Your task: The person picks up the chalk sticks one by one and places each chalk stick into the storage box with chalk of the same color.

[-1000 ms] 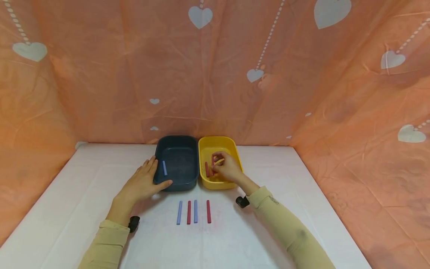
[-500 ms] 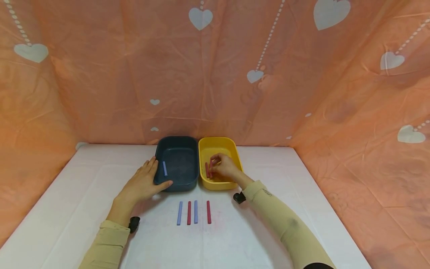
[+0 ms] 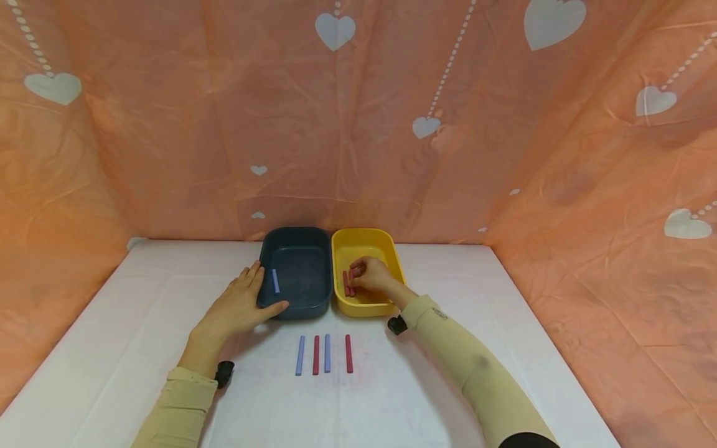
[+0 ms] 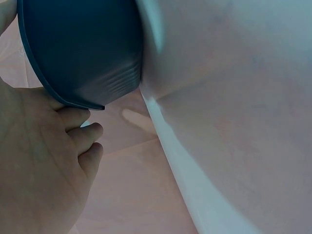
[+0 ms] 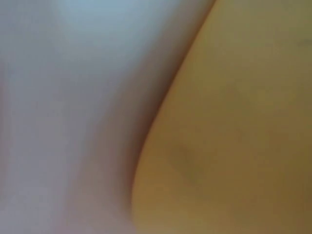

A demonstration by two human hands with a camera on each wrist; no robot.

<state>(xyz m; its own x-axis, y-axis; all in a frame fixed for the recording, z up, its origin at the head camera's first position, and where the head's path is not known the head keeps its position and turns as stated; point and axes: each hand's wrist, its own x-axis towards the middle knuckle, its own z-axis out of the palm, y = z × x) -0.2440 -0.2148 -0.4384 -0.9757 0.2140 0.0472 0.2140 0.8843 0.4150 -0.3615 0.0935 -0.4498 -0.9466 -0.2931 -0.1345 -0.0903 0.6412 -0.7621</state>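
Sticks on desk [image 3: 280, 414]: four, lying in a loose row in front of the boxes, roughly parallel. Left to right: first blue stick [image 3: 300, 355], first red stick [image 3: 316, 354], second blue stick [image 3: 327, 353], second red stick [image 3: 349, 354]. Widest gap is before the last one.
Right hand [image 3: 371, 275]: inside the yellow box, fingers curled, thumb and fingertips pinching a held red stick [image 3: 351, 274] near the box's left side. Can't tell if the stick's lower end touches the floor of the box.
Yellow box [image 3: 366, 309]: right of the dark box, near the far edge of the desk. Another red stick [image 3: 345, 284] lies in it, just left of the held one, nearly parallel.
Left hand [image 3: 236, 305]: fingers extended, no stick grasped. Fingertips against the dark box's left side, thumb spread to its near rim. Left wrist view has the fingers along the outside of that rim.
Dark box [image 3: 297, 311]: beside the yellow box, sides about touching. One blue stick inside [image 3: 276, 281], towards its left wall.
Right wrist view: blurred, mostly yellow wall and pale surface, fingers out of frame.
Sleeves: beige on both arms, left sleeve [image 3: 176, 401], right sleeve [image 3: 476, 367].
Backdrop: orange cloth [image 3: 370, 180] with pale hearts behind the desk.
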